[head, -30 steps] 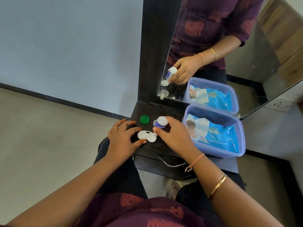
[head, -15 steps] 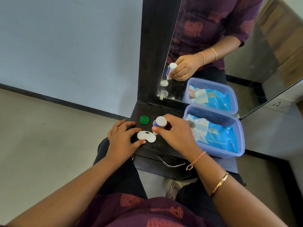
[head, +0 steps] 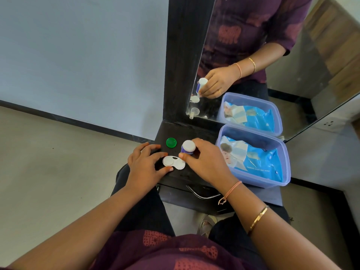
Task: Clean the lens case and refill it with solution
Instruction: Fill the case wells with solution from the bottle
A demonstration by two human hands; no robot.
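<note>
Steadying the white lens case (head: 174,162) on a dark shelf (head: 196,131), the left hand (head: 145,168) pinched its edge with thumb and forefinger; beside it, the right hand (head: 206,162) gripped an upended solution bottle (head: 188,148) near a green cap (head: 171,142).

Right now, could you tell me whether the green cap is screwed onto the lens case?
No, the green cap lies loose on the dark shelf, apart from the white lens case.

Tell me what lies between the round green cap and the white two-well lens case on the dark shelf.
Nothing: in the head view, only bare dark shelf separates the round green cap from the white two-well lens case.
</note>
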